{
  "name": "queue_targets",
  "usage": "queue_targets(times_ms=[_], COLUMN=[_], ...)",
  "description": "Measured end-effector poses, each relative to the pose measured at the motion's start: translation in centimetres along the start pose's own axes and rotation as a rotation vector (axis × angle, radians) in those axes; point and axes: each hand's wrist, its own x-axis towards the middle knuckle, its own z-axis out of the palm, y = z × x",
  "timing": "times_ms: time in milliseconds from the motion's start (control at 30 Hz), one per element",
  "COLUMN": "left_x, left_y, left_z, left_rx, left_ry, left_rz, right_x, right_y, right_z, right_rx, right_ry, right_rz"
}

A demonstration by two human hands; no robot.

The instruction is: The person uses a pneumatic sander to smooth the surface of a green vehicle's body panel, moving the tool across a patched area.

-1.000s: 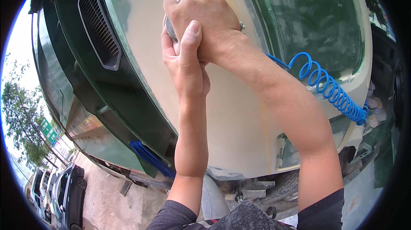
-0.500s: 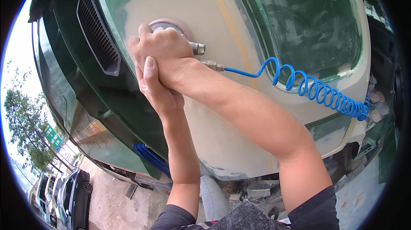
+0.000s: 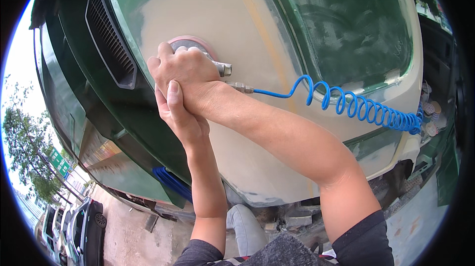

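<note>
My right hand [image 3: 184, 68] is closed over an air sander [image 3: 223, 69], whose round pinkish-rimmed pad [image 3: 203, 44] lies on a beige patch of a green vehicle body panel [image 3: 257, 142]. Most of the sander's body is hidden under the palm. From below, my left hand [image 3: 180, 110] clasps the right hand near its wrist, its thumb pointing up along it. Some left fingers are out of sight behind. A metal fitting [image 3: 241, 87] joins the sander to a coiled blue air hose [image 3: 361, 107] that runs off to the right.
A black vent grille [image 3: 111, 41] sits left of the beige area. A green window panel [image 3: 354, 26] with a raised surround is at upper right. Blue bundled hose or cable [image 3: 173, 183] hangs at lower left. Parked cars [image 3: 81, 231] and a tree [image 3: 29, 147] stand beyond.
Both hands and the sander have moved slightly toward me across the beige surface. The grip looks the same, and the blue hose has shifted with the sander.
</note>
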Motion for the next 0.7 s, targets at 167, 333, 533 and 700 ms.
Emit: queue_targets(times_ms=[167, 333, 533, 700], left_x=[-0.6, -0.5, -0.4, -0.2], left_y=[-0.8, -1.5, -0.3, -0.5], left_z=[2.3, 4.9, 1.3, 3.1], left_rx=[-0.054, -0.04, 0.028, -0.037], left_ry=[-0.012, -0.029, -0.049, -0.074], left_rz=[-0.02, -0.095, -0.046, -0.037], right_x=[-1.1, -1.7, -1.0, -1.0], right_y=[0.7, 4.6, 0.2, 1.3], right_z=[-1.7, -3.0, -1.2, -2.3], right_rx=[-0.005, -0.02, -0.067, -0.063], right_ry=[0.002, 0.0, 0.041, 0.026], right_rz=[0.061, 0.168, 0.041, 0.097])
